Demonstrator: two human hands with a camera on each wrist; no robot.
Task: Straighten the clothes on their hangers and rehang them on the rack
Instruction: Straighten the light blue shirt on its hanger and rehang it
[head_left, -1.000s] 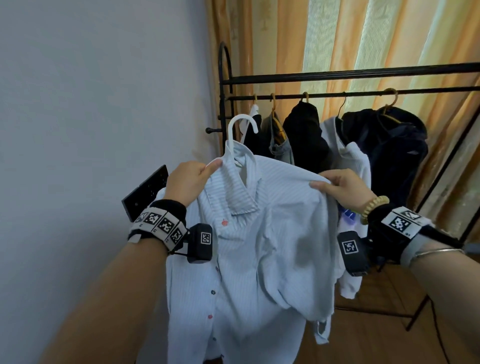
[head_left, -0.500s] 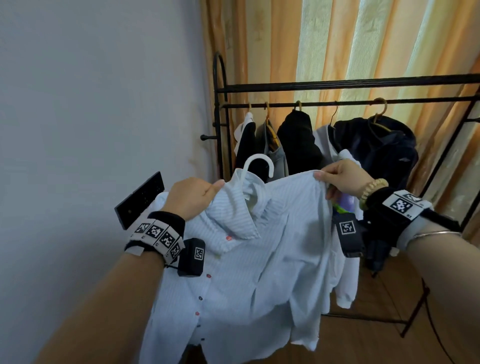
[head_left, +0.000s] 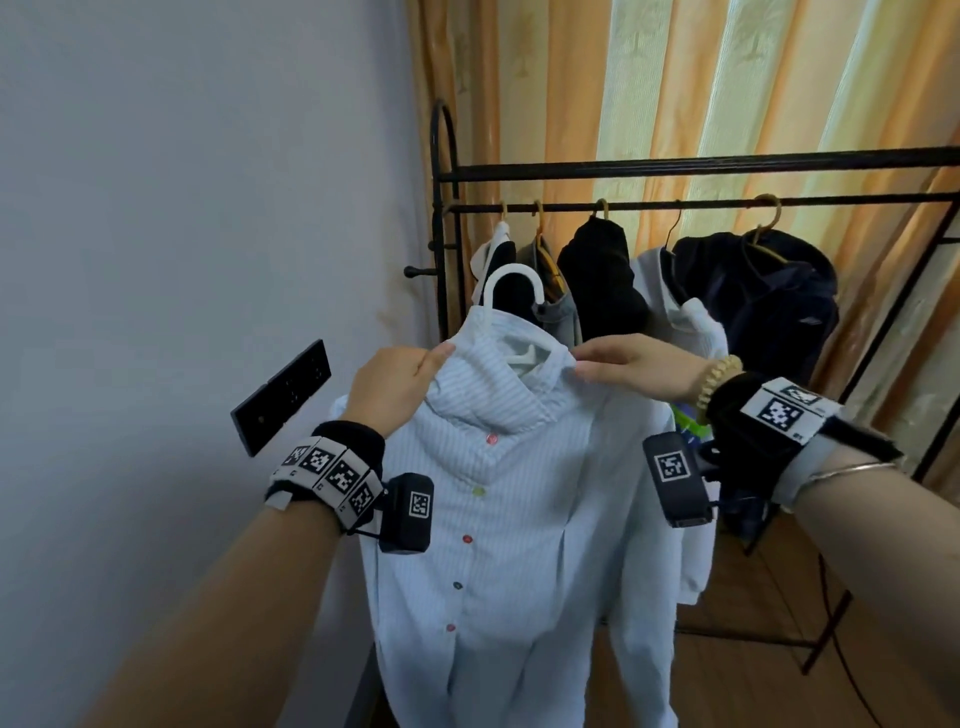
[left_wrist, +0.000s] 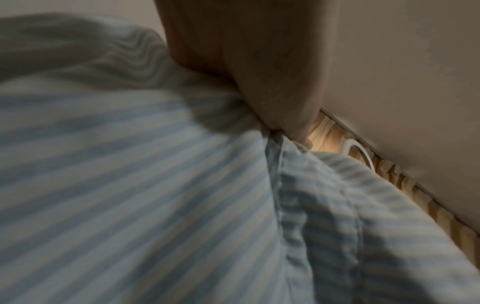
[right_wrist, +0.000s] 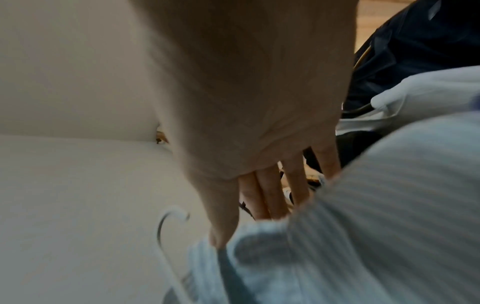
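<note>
Right hand (head_left: 631, 371) had shifted from shoulder to collar; both hands' fingers pinched shirt (head_left: 519, 519) collar below hanger (head_left: 511, 283) hook, squaring it.

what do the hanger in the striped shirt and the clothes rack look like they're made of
The hanger looks like white plastic: thick, smooth, evenly coloured hook. The clothes rack looks like black-painted metal: thin straight bars with a matte finish. The striped shirt seems to be light woven cotton, though the fibre can't be confirmed.
</note>
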